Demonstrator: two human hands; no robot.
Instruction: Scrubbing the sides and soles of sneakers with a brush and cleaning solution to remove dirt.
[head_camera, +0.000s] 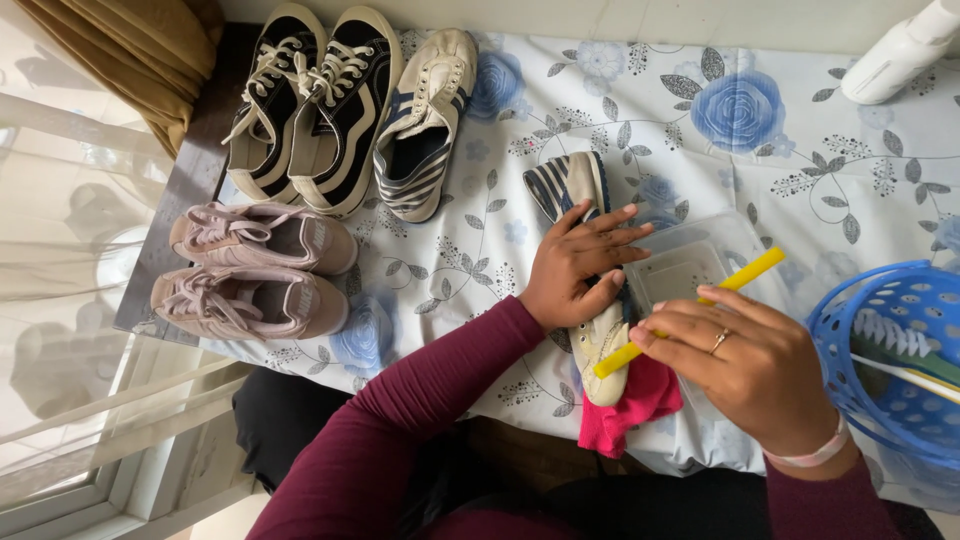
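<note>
Left hand (580, 265) spread flat, pressing striped sneaker (585, 270); right hand (745, 365), at 4 o'clock, closed around yellow stick (690, 312) above pink cloth (630, 405).

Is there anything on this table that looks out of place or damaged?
Nothing looks damaged or spilled. One striped shoe stands alone beside the black pair; its mate lies under the left hand, apart from the row.
</note>
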